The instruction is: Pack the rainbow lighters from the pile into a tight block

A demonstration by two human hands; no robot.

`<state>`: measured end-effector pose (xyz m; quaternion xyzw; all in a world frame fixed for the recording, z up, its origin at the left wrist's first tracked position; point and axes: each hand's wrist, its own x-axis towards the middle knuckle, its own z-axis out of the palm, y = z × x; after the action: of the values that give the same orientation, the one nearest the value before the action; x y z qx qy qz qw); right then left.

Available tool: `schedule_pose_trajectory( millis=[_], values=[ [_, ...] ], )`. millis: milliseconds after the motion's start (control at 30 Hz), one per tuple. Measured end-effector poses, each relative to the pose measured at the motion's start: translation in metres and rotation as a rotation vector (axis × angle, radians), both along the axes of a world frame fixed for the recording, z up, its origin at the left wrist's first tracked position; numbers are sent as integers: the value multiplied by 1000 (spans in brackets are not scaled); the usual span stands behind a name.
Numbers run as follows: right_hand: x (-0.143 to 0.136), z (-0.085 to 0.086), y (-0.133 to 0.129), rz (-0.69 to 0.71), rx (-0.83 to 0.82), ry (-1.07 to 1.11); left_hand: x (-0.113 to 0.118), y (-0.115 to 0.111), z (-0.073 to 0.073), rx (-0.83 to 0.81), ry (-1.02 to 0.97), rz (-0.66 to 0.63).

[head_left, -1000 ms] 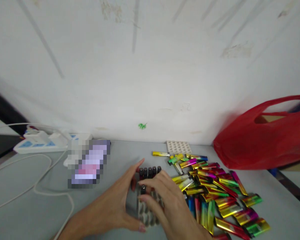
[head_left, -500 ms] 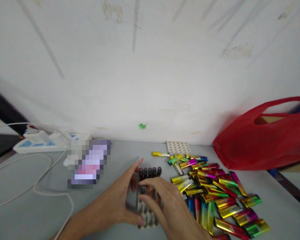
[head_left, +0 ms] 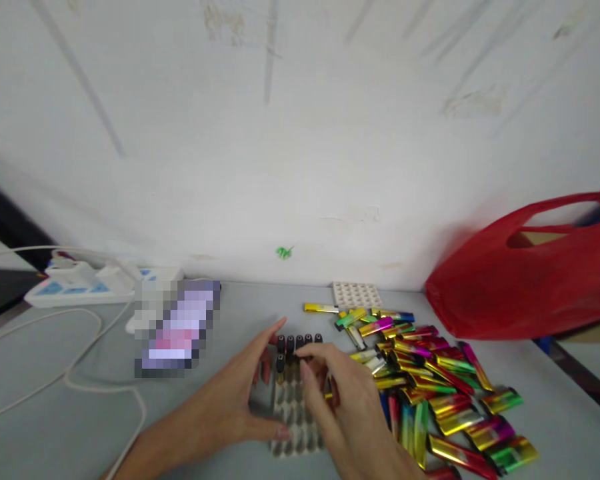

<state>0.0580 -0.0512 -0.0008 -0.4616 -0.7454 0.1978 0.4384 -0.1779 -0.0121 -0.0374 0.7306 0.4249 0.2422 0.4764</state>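
Observation:
A pale tray of holes stands on the table in front of me. Black-topped lighters fill its far row upright, and another lighter stands at the left of the row behind my thumb. My left hand clasps the tray's left side, thumb on the near corner and fingers at the far end. Over the tray's right part, my right hand is curled with thumb and forefinger near the second row. A yellow gleam shows beneath its fingers, seemingly a lighter, mostly hidden.
Many shiny coloured lighters lie heaped to the right. Behind them another holed tray rests by the wall. A red plastic bag stands at the right. Leftward are a phone, a power strip and loose white cable.
The lighter that was between my right fingertips now stands in the tray's second row at the left. My right hand has shifted right and slightly away from me; my left hand stays put.

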Motion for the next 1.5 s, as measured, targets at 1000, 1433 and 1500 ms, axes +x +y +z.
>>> schedule_pose_trajectory(
  millis=[1000,1433,1500],
  values=[
    [18,-12,31,-405,57,-189,7,3,10,-75,84,93],
    [11,8,34,60,-745,1089,8,3,8,-52,95,108],
    [11,10,33,108,-809,1124,7,3,7,-48,94,102]
  ],
)
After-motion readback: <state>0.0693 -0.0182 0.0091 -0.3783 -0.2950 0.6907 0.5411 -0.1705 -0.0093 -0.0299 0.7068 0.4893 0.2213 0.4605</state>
